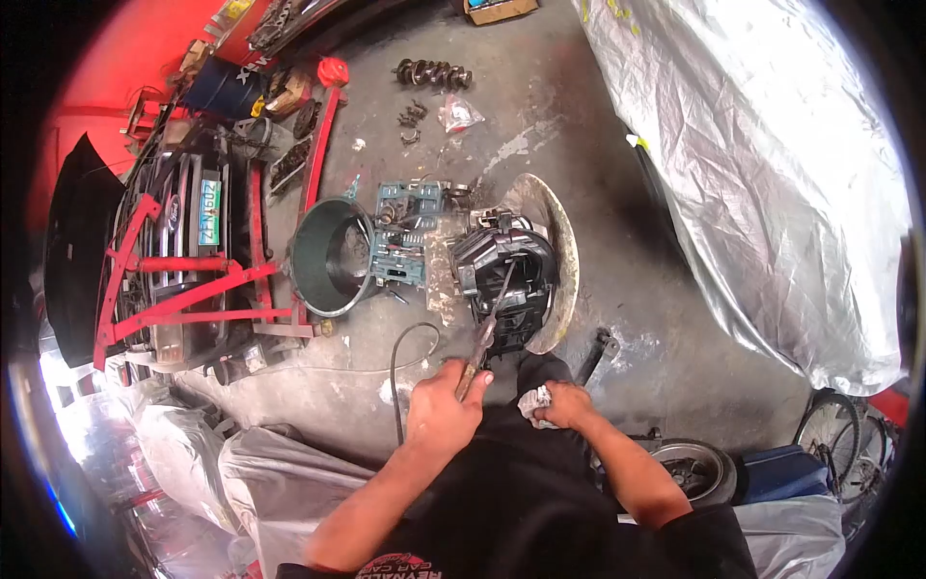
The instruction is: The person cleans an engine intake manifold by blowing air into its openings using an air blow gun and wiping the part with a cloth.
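My left hand (446, 407) is closed around the handle of what looks like a soldering iron (482, 340), with a long thin metal end. The tool points up into a black plastic housing (479, 262), though I cannot tell whether its tip touches. A worn, pale round board (567, 253) lies under the housing. A dark cord (394, 372) loops beside my left hand and passes behind the forearm. My right hand (569, 405) is closed on a crumpled white rag (533, 405), held near my lap.
Left of the housing are an open socket set (400, 270) and a dark green bucket (307, 253). Beyond stands a red metal frame (183, 263). A crankshaft (432, 74) lies on the floor ahead. At right is a silver-covered vehicle (762, 183); a wheel (690, 470) lies behind my right arm.
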